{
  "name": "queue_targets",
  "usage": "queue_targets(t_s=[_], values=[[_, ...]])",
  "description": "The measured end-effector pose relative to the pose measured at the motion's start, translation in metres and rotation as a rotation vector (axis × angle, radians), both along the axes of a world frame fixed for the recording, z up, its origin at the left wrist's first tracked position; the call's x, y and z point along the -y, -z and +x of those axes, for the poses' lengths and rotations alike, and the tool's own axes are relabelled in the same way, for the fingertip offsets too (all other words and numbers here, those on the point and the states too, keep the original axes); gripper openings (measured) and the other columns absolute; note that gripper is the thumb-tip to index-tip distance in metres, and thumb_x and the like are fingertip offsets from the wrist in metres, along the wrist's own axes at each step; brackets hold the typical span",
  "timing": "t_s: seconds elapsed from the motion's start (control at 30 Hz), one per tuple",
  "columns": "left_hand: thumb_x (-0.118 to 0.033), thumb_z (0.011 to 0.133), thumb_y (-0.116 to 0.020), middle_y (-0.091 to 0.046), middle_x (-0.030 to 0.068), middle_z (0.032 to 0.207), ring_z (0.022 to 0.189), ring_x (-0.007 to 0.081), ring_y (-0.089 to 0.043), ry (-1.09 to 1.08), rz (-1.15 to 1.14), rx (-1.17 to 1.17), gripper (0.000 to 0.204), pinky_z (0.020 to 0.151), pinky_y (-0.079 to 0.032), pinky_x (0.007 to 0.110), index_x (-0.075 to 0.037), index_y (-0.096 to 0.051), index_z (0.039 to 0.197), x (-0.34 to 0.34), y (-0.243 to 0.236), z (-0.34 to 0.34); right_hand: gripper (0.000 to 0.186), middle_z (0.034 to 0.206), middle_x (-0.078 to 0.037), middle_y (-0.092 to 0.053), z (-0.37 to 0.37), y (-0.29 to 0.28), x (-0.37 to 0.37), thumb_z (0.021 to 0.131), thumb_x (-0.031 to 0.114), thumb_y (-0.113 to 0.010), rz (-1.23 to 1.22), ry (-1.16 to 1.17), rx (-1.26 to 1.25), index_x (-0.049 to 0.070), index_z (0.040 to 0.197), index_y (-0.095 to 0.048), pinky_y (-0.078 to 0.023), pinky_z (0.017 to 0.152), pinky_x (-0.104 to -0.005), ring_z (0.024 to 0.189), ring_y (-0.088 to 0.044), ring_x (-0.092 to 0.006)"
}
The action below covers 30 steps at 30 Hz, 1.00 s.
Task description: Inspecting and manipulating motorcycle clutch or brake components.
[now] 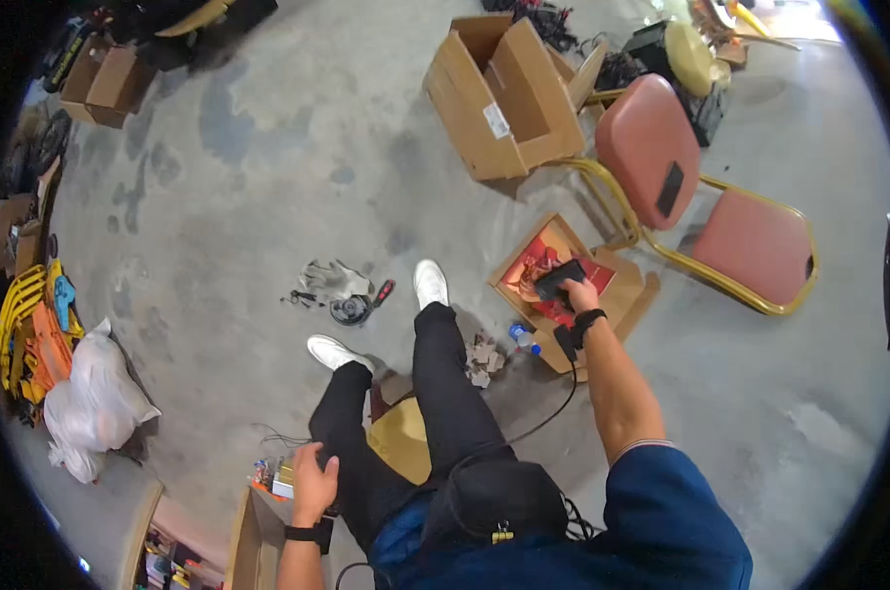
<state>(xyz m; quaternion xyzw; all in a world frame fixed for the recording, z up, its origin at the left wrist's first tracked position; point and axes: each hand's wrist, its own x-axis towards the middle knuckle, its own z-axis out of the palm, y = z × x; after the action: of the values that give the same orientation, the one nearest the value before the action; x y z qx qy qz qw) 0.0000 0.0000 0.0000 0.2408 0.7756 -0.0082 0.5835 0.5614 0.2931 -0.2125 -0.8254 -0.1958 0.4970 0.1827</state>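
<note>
Right hand (583, 292): fingers grasping a black object (553, 282) over a shallow cardboard box (561, 231) containing red material (596, 272). Left hand (313, 486): fingers' state cannot be told. Beyond: open carton (470, 133), white label (496, 120).

Open cardbd box (462, 123) nr pink-padded chair (644, 138), white bag (106, 393) on flr (238, 236) (far L).
</note>
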Motion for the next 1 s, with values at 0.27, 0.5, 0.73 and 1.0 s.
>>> queue_targets(t_s=[0.27,0.5,0.73,1.0], values=[[-0.009,0.087,-0.072,-0.052,0.0264,0.126,0.123,0.0463,-0.049,0.200,0.150,-0.445,0.047,0.106,-0.040,0.052,0.004,-0.050,0.127,0.006,0.111,0.007,0.035,0.089,-0.019,-0.071,0.058,0.158,0.068,0.085,0.016,-0.068,-0.407,0.286,0.181,-0.012,0.105,-0.063,-0.055,0.049,-0.0463,0.063,-0.072,-0.0332],[-0.006,0.085,-0.068,-0.051,0.0252,0.119,0.118,0.0441,-0.047,0.206,0.279,-0.703,0.043,0.106,-0.037,0.053,0.005,-0.049,0.123,-0.011,0.167,-0.005,0.045,0.081,-0.015,-0.067,0.157,0.242,0.078,0.090,0.043,-0.074,-0.177,0.243,0.163,0.000,0.103,-0.066,-0.058,0.059,-0.0487,0.070,-0.070,-0.0319],[-0.015,0.102,-0.064,-0.067,0.0091,0.101,0.090,0.0182,-0.063,-0.158,0.558,-0.261,0.025,0.086,-0.052,0.032,0.001,-0.061,0.122,-0.005,0.147,0.006,0.016,0.074,-0.010,-0.063,0.043,0.192,0.021,0.098,0.020,-0.059,0.002,-0.362,-0.110,0.005,0.097,-0.063,-0.046,0.053,-0.0367,0.061,-0.060,-0.0201],[-0.031,0.097,-0.071,-0.068,0.0191,0.109,0.101,0.0361,-0.069,0.475,0.505,0.470,0.042,0.087,-0.056,0.043,0.001,-0.064,0.124,0.063,0.042,0.096,0.019,0.084,-0.003,-0.066,-0.163,-0.071,0.094,0.102,0.021,-0.065,-0.011,-1.074,-0.477,0.003,0.108,-0.066,-0.055,0.070,-0.0297,0.077,-0.066,-0.0124]])
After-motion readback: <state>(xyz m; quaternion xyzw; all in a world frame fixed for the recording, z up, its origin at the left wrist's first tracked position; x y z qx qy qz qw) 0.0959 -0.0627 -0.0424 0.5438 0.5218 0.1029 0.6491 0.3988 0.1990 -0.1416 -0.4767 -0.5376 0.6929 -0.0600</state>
